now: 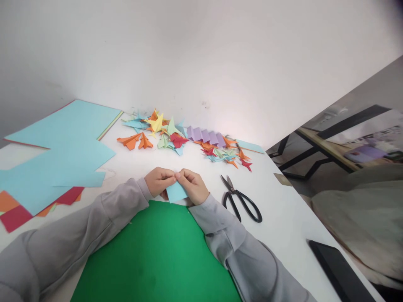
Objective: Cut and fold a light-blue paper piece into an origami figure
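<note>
My left hand (159, 181) and my right hand (193, 185) meet in the middle of the white table (283, 218), both in grey sleeves. Together they pinch a small light blue piece of paper (175, 193), folded, with the fingertips pressed along its top edge. The paper hangs just above the far edge of a large green sheet (157, 256) that lies in front of me. Both hands have their fingers curled closed on the paper.
Black scissors (241, 199) lie shut to the right of my hands. A heap of folded paper figures (176, 136) and a purple accordion fold (206, 136) sit by the wall. Light blue sheets (59, 155) over red and orange ones lie left. A black phone (340, 272) lies near right.
</note>
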Demonstrator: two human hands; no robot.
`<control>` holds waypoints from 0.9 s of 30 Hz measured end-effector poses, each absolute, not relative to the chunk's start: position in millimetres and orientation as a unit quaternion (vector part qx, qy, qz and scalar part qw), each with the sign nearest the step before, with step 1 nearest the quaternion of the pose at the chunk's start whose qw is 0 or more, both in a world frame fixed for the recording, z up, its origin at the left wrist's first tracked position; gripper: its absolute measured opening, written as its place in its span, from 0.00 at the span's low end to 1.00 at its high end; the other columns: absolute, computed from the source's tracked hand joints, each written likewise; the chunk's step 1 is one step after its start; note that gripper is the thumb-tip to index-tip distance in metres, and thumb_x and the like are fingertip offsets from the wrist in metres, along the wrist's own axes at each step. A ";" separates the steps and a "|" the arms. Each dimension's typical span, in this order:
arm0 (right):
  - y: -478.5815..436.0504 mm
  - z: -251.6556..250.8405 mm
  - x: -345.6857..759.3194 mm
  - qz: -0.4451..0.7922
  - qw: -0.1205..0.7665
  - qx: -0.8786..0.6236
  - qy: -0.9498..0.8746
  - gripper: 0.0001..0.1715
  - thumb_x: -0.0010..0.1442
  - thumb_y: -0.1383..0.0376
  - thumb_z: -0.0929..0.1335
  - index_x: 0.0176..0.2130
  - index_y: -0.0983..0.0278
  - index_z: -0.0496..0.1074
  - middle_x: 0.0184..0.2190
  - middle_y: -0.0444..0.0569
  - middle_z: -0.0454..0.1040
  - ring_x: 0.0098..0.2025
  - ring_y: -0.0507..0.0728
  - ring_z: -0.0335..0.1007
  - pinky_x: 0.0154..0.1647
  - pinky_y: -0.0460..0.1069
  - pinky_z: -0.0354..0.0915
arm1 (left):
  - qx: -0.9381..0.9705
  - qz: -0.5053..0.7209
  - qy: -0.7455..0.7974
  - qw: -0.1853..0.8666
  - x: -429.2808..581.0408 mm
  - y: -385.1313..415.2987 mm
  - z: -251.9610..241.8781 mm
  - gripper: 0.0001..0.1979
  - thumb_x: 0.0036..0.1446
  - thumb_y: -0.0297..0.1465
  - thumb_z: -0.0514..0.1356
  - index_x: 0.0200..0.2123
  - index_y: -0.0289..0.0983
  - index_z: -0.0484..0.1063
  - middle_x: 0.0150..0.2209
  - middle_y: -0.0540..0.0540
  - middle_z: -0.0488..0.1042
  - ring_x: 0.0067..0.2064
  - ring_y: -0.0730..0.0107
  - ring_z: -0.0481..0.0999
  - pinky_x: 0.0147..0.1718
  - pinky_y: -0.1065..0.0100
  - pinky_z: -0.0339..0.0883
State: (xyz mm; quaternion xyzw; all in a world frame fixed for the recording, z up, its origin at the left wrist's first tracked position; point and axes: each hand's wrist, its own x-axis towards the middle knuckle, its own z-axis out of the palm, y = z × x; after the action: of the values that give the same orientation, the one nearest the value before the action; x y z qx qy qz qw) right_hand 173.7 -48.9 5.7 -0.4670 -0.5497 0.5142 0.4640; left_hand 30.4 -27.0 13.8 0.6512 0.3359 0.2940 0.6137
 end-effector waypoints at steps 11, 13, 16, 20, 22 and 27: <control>-47.5 1.1 172.8 0.577 0.504 -0.426 -0.482 0.21 0.43 0.51 0.70 0.19 0.63 0.61 0.12 0.36 0.56 0.14 0.46 0.46 0.15 0.44 0.44 | 0.655 0.283 0.365 0.598 30.5 -23.4 18.1 0.16 0.47 0.37 0.56 0.14 0.35 0.60 0.07 0.55 0.60 0.09 0.81 0.56 0.08 0.78 0.48; -46.8 -0.1 173.4 0.582 0.508 -0.420 -0.477 0.21 0.44 0.52 0.70 0.19 0.63 0.61 0.11 0.36 0.55 0.14 0.46 0.45 0.15 0.44 0.43 | 0.665 0.283 0.361 0.589 29.5 -24.0 19.8 0.17 0.48 0.36 0.56 0.13 0.35 0.59 0.07 0.55 0.58 0.09 0.82 0.55 0.08 0.77 0.47; -46.1 -1.6 173.8 0.591 0.513 -0.411 -0.468 0.20 0.44 0.53 0.71 0.19 0.64 0.61 0.11 0.36 0.55 0.14 0.46 0.45 0.15 0.44 0.43 | 0.676 0.288 0.354 0.578 28.9 -24.5 20.7 0.17 0.48 0.36 0.56 0.13 0.36 0.57 0.07 0.56 0.57 0.09 0.83 0.54 0.09 0.77 0.46; -46.1 -1.5 173.4 0.591 0.517 -0.408 -0.466 0.20 0.43 0.54 0.71 0.19 0.64 0.62 0.11 0.36 0.56 0.14 0.45 0.46 0.15 0.43 0.43 | 0.685 0.305 0.341 0.567 29.5 -23.4 18.8 0.19 0.47 0.37 0.56 0.11 0.37 0.55 0.06 0.56 0.55 0.09 0.83 0.53 0.10 0.76 0.44; -46.5 -0.8 173.2 0.586 0.516 -0.411 -0.471 0.20 0.43 0.53 0.71 0.19 0.64 0.62 0.12 0.36 0.57 0.14 0.45 0.47 0.15 0.43 0.44 | 0.688 0.317 0.333 0.561 29.9 -22.6 17.7 0.20 0.47 0.38 0.56 0.11 0.37 0.54 0.06 0.56 0.54 0.09 0.83 0.52 0.10 0.76 0.44; -46.7 0.2 173.0 0.564 0.523 -0.421 -0.481 0.21 0.43 0.52 0.71 0.20 0.64 0.62 0.12 0.36 0.56 0.15 0.45 0.46 0.16 0.44 0.44 | 0.682 0.334 0.336 0.557 30.5 -22.0 18.1 0.24 0.45 0.43 0.58 0.09 0.36 0.53 0.05 0.56 0.54 0.09 0.84 0.52 0.10 0.76 0.44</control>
State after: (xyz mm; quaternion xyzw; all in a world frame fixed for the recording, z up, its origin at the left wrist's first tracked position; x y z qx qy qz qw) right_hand 173.0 -46.7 0.2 -0.4213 -0.4807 0.5642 0.5226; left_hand 30.5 -22.0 18.1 0.6823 0.3359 0.3342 0.5568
